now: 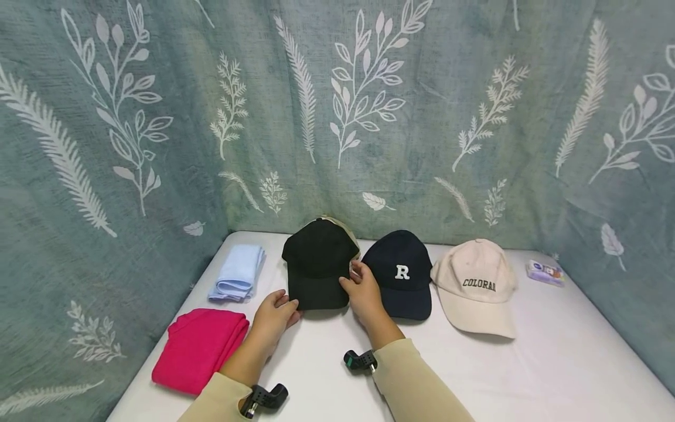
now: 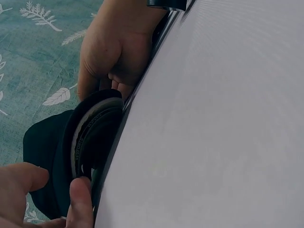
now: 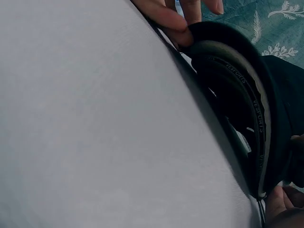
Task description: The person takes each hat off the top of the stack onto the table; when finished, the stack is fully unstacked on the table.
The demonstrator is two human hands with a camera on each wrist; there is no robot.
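Note:
A black baseball cap (image 1: 320, 264) faces me at the back of the white table, a beige edge showing behind its crown. At the lower left corner of its brim, my left hand (image 1: 274, 316) pinches it between thumb and fingers. My right hand (image 1: 365, 291) grips the cap's right side, thumb in front and fingertips towards the back. In the left wrist view the black cap (image 2: 47, 147) is seen from below, with a pale band and a dark lettered tape inside. The right wrist view shows that lettered tape (image 3: 258, 116) along the inner rim.
Right of the black cap stand a navy cap (image 1: 399, 281) with a white R and a beige cap (image 1: 477, 281) lettered COLORAD. A small purple packet (image 1: 545, 273) lies far right. Folded light blue cloth (image 1: 238, 272) and pink cloth (image 1: 200, 350) lie left. Patterned curtain (image 1: 422, 117) surrounds the table.

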